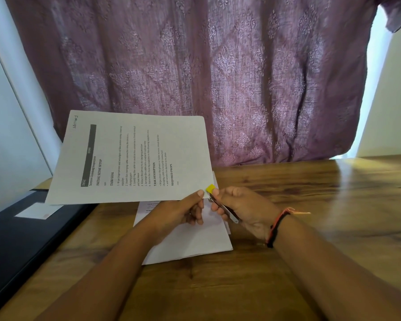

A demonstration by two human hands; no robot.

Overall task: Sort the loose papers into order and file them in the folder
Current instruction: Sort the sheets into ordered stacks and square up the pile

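Observation:
A printed sheet is held up above the wooden table, its text running sideways. My left hand pinches its lower right corner between thumb and fingers. My right hand sits right beside it, pinching a small yellow tab at that same corner and holding a thin metal tool that looks like tweezers or a clip. Under both hands lies a stack of white papers on the table. A black folder lies at the table's left edge, with a white label on its cover.
The wooden table stretches to the right and toward me. A purple patterned curtain hangs behind the table. A white wall is on the left. A red and black thread band is on my right wrist.

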